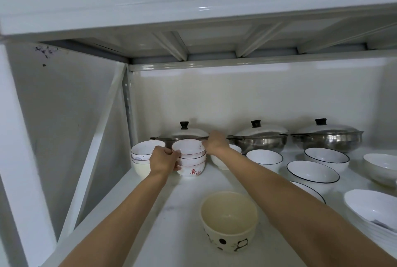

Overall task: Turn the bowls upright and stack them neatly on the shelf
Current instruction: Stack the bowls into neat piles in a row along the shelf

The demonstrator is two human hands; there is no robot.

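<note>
A stack of three upright white bowls with red characters (190, 160) stands at the back left of the white shelf (171, 234). My left hand (164, 159) grips the stack's left side with curled fingers. On the right rim of the top bowl, my right hand (216, 143) holds on. Left of it sits a second stack of upright bowls (142, 159), the lowest one cream. A lone cream bowl with black dots (229, 219) stands upright near the shelf's front. Part of another white bowl (221, 162) shows beneath my right wrist.
Three lidded steel pots (261, 138) line the back wall. Several blue-rimmed white bowls (312, 175) and white plates (373, 211) fill the right side. A diagonal white brace (94, 159) and the upper shelf (193, 9) bound the space.
</note>
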